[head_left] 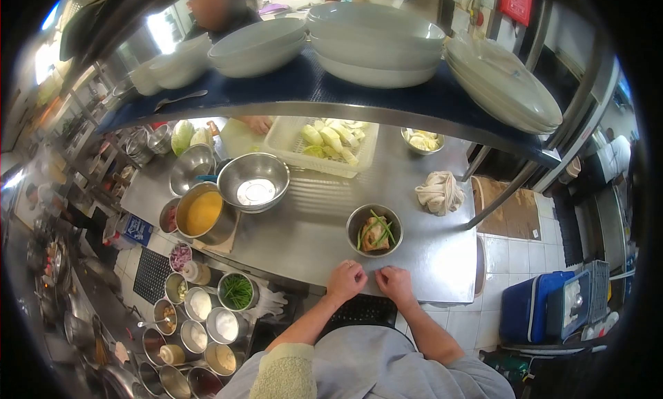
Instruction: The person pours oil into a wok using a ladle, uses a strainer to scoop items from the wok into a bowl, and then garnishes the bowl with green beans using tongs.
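Observation:
My left hand is curled into a fist at the front edge of the steel counter. Beside it, a small gap apart, my right hand is closed in the same way. No object shows in either one. Just beyond both hands stands a small metal bowl, which neither touches. In the bowl lie a pale brownish piece of food and several green stalks. A folded towel hangs over my left forearm or shoulder.
A shelf with stacked white bowls crosses above the counter. Below it are a cut-vegetable crate, a mixing bowl, a pot of orange liquid and a bundled cloth. A co-worker's hand shows behind. Ingredient containers stand lower left.

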`<state>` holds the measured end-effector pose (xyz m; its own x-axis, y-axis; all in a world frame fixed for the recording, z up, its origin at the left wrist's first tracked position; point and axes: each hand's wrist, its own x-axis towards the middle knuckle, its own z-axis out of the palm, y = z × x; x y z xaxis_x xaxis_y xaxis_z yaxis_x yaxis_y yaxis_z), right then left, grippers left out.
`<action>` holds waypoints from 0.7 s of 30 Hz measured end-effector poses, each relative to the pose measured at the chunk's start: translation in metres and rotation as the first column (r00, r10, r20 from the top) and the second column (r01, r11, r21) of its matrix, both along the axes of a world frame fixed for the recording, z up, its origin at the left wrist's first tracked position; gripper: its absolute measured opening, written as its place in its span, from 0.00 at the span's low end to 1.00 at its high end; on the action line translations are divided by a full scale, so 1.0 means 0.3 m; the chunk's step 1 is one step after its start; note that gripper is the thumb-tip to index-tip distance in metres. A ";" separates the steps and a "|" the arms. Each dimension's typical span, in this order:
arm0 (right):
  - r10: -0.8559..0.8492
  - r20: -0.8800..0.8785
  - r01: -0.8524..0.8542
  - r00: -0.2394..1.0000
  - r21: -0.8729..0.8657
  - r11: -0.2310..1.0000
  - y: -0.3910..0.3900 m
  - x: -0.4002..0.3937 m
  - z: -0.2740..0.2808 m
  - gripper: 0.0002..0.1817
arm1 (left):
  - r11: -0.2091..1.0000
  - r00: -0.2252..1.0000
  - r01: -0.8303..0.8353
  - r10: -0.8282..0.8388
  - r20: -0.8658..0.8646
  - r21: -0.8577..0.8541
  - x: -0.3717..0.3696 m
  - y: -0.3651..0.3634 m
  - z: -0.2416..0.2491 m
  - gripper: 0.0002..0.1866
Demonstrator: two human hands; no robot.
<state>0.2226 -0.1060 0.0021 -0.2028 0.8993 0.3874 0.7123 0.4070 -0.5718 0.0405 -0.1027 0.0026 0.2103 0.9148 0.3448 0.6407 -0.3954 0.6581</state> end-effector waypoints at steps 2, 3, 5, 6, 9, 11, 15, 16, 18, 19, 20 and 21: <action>0.003 0.013 -0.003 1.000 0.004 1.000 0.000 -0.002 0.000 0.14 | 1.000 1.000 0.000 0.000 0.003 -0.006 -0.003 -0.002 -0.003 0.08; 0.004 0.021 -0.004 1.000 0.008 1.000 0.001 0.000 0.003 0.14 | 1.000 1.000 0.001 -0.001 0.006 -0.006 -0.002 -0.001 -0.004 0.08; 0.013 -0.004 -0.013 1.000 0.020 1.000 0.000 0.000 0.011 0.14 | 1.000 1.000 0.010 -0.010 0.010 0.011 -0.003 0.003 -0.006 0.09; 0.016 -0.018 -0.015 1.000 0.022 1.000 -0.001 0.003 0.014 0.14 | 1.000 1.000 0.017 -0.018 0.009 0.015 0.000 0.005 -0.008 0.09; 0.001 -0.001 -0.001 1.000 0.001 1.000 -0.003 0.003 -0.008 0.14 | 1.000 1.000 0.001 -0.001 -0.012 -0.010 0.001 -0.005 -0.016 0.09; -0.016 0.003 0.016 1.000 -0.003 1.000 -0.006 0.004 -0.023 0.14 | 1.000 1.000 0.009 -0.009 -0.010 -0.020 -0.001 -0.007 -0.015 0.08; -0.023 0.006 0.023 1.000 -0.024 0.999 -0.005 0.010 -0.016 0.14 | 0.999 1.000 0.004 -0.004 -0.005 -0.041 0.005 0.000 -0.017 0.08; -0.023 0.006 0.023 1.000 -0.021 1.000 -0.005 0.008 -0.012 0.13 | 1.000 1.000 0.007 -0.007 -0.001 -0.029 0.004 0.000 -0.015 0.08; -0.022 0.008 0.022 1.000 -0.011 1.000 -0.004 0.004 -0.004 0.13 | 1.000 1.000 0.015 -0.015 0.008 -0.001 0.002 0.000 -0.008 0.08; -0.018 0.011 0.018 1.000 -0.004 1.000 -0.004 0.003 -0.001 0.13 | 1.000 1.000 0.017 -0.017 0.009 -0.001 0.000 0.000 -0.006 0.08; -0.015 0.015 0.015 1.000 0.002 1.000 -0.006 0.005 0.002 0.13 | 1.000 1.000 0.022 -0.022 0.011 -0.002 -0.001 0.001 -0.005 0.08; -0.014 0.023 0.014 1.000 0.009 1.000 -0.006 0.011 0.005 0.13 | 1.000 0.999 0.028 -0.028 0.015 -0.002 0.005 0.003 -0.005 0.08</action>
<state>0.2258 -0.1077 0.0037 -0.1990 0.8989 0.3904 0.7308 0.4015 -0.5520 0.0418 -0.1018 0.0011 0.2310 0.9093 0.3461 0.6193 -0.4117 0.6685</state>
